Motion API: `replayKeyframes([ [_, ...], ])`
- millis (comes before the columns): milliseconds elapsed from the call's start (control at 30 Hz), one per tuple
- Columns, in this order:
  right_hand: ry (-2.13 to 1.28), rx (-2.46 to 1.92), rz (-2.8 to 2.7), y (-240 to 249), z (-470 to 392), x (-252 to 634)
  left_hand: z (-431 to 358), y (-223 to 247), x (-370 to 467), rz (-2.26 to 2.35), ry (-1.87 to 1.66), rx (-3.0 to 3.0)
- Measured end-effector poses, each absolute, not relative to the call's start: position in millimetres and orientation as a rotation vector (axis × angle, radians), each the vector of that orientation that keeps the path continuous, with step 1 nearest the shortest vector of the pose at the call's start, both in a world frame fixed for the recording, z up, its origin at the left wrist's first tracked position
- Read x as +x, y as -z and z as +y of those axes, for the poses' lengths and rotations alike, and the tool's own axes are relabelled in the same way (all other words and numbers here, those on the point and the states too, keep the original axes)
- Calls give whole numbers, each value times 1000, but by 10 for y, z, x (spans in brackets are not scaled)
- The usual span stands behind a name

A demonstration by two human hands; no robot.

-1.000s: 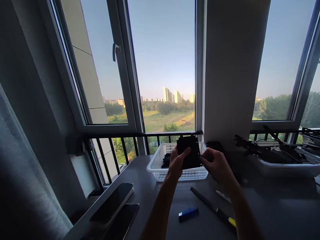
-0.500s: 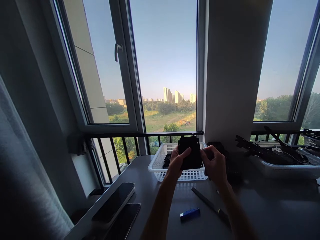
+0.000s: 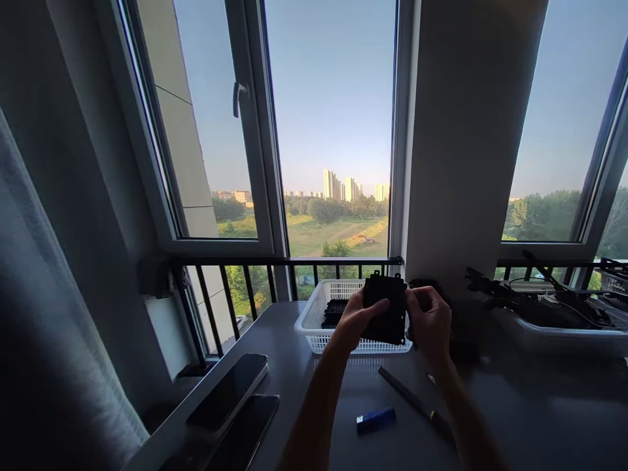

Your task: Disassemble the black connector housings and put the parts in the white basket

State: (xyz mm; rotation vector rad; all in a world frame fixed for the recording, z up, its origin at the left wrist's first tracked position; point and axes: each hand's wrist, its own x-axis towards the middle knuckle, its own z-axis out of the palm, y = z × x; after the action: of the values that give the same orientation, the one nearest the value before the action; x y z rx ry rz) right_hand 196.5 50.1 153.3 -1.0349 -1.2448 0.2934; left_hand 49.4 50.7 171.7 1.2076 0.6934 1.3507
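A flat, squarish black part [image 3: 387,324] with small tabs on its top edge and tiny holes down its right side is held up before the basket. My left hand [image 3: 360,317] grips it from the left, thumb lying across its face. At its upper right edge, my right hand [image 3: 430,320] is closed, thumb and fingers pinched against the rim; whether a small piece is also between them is hidden. Behind the part stands a white plastic basket [image 3: 305,327] with dark pieces [image 3: 333,313] inside.
A blue lighter-like object [image 3: 375,420] and a dark pen-shaped tool [image 3: 405,391] lie on the grey table [image 3: 289,373]. Two phones [image 3: 230,389] [image 3: 245,435] rest at the left. On the right, a pale tray [image 3: 554,337] holds black parts and cables. Windows are behind.
The black part has shifted slightly right in view and turned a little, both hands moving with it. The view itself has moved slightly.
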Motion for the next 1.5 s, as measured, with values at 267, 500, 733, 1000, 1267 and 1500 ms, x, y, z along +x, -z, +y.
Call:
replayKeyframes([
  [267, -53, -1054, -1241, -1478, 535, 1954, 495, -1712, 474, 696, -1300, 1212],
  [500, -158, -1057, -1178, -1513, 627, 2176, 408, -1729, 508, 675, -1205, 1314],
  [733, -493, -930, -1286, -1445, 793, 2297, 368, -1774, 555, 722, -1275, 1334],
  [1000, -806, -851, -1358, -1460, 764, 2277, 516, -1690, 574, 728, -1363, 1331],
  [1267, -904, -828, -1303, -1471, 758, 2252, 545, -1647, 584, 871, -1503, 1561],
  [1500, -1060, -805, -1246, -1534, 683, 2241, 438, -1723, 641, 1104, -1615, 2097],
])
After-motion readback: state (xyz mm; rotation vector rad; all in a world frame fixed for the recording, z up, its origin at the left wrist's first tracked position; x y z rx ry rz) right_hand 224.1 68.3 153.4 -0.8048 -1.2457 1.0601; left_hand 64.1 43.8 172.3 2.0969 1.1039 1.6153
